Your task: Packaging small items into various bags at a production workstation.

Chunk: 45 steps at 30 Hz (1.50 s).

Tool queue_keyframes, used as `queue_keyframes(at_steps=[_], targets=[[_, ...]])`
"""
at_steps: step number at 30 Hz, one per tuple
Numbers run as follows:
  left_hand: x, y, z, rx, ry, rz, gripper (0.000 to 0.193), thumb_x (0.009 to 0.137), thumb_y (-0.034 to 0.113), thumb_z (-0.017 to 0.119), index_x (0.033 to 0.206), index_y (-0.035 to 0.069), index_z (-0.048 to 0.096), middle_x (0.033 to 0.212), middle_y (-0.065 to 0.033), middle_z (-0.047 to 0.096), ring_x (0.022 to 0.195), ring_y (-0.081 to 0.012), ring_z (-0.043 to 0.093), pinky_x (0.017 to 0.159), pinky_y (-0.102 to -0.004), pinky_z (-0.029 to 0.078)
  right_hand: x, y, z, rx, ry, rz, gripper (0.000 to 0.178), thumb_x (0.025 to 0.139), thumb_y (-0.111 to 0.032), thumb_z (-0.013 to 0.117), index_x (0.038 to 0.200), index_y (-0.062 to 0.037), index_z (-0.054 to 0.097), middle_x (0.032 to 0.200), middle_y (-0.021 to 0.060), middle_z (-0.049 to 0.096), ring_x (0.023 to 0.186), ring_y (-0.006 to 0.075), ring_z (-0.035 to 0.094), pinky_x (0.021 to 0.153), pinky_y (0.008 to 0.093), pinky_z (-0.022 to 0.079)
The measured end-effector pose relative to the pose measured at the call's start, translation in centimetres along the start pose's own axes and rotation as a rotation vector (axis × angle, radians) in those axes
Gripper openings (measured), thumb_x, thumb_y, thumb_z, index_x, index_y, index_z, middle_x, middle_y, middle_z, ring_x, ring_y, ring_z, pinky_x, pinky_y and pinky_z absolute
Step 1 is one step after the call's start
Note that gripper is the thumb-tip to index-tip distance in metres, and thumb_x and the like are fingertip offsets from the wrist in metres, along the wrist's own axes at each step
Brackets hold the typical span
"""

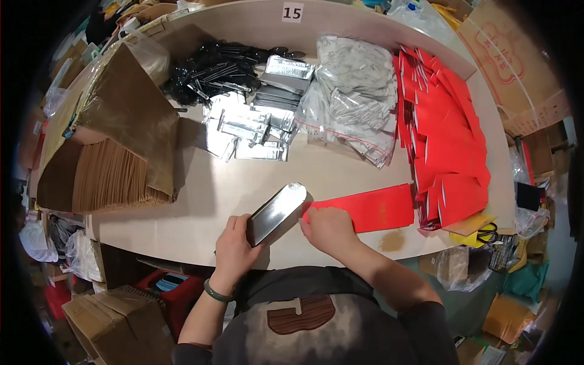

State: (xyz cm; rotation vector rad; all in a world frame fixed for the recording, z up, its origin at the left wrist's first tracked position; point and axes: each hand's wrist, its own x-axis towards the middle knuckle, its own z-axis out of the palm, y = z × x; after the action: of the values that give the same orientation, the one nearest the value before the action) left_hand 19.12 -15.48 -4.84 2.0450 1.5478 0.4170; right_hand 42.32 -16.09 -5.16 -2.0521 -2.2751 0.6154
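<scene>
Curved pale worktop [207, 234], cartons [118, 325] around; left hand [236, 246] at seven o'clock gripping a silver piece [278, 212] angled toward one; right hand [330, 231] at five, fingers curled over the nine-o'clock end of a red envelope [384, 208], pinch unclear; worktop shows between silver piece and foil packets [244, 126] at eleven, near edge at six

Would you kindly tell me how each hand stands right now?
Left hand: closed, holding a long, shiny silver packet.
Right hand: curled over a long red envelope's left end; grip cannot be told.
</scene>
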Motion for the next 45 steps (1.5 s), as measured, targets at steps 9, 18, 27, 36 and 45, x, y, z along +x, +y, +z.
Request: queue_keyframes(at_steps=[9,18,27,36,45], targets=[[-0.4,-0.3,-3.0,0.174,-0.301,0.140,0.077,0.064,0.022,0.086,0.132,0.007,0.051,0.101,-0.0134,0.059,0.090,-0.0343,0.063,0.076,-0.0416,0.053,1.3,1.1,1.1,0.216,0.041,0.036,0.020,0.081,-0.024,0.063,0.076,-0.0052,0.062,0.067,0.0171,0.064,0.068,0.0373,0.065,0.062,0.0484,0.052],[11.0,-2.3,-2.9,0.289,0.171,0.510,0.070,0.068,0.017,0.080,0.132,0.008,0.054,0.132,-0.0188,0.053,0.116,-0.0418,0.053,0.098,-0.0456,0.046,8.4,10.2,-3.4,-0.317,0.635,-0.026,0.012,0.082,-0.012,0.061,0.091,-0.0063,0.063,0.084,0.0163,0.063,0.083,0.0349,0.065,0.066,0.0464,0.052],[19.2,-1.6,-2.0,0.486,-0.236,0.238,0.040,0.081,0.012,0.061,0.121,0.016,0.064,0.121,-0.0087,0.062,0.108,-0.0333,0.058,0.085,-0.0444,0.053,5.1,12.5,-4.1,-0.043,0.806,-0.254,0.026,0.081,-0.008,0.067,0.107,-0.0112,0.069,0.096,0.0123,0.068,0.087,0.0327,0.067,0.074,0.0418,0.054],[9.6,-2.3,-0.8,0.197,0.325,0.265,0.036,0.084,0.008,0.064,0.119,0.005,0.064,0.123,-0.0170,0.062,0.105,-0.0366,0.061,0.088,-0.0440,0.052,4.2,7.8,-4.0,0.034,0.579,-0.056,0.017,0.081,-0.013,0.070,0.094,-0.0032,0.064,0.095,0.0156,0.065,0.091,0.0353,0.063,0.078,0.0452,0.052],[6.3,-7.1,-16.3,0.180,0.737,0.148,0.024,0.084,0.009,0.071,0.108,0.006,0.069,0.109,-0.0135,0.068,0.094,-0.0309,0.067,0.074,-0.0409,0.054,5.6,9.7,-1.5,-0.096,0.689,0.146,0.030,0.084,-0.026,0.071,0.100,-0.0044,0.058,0.092,0.0149,0.063,0.088,0.0366,0.062,0.076,0.0459,0.051]])
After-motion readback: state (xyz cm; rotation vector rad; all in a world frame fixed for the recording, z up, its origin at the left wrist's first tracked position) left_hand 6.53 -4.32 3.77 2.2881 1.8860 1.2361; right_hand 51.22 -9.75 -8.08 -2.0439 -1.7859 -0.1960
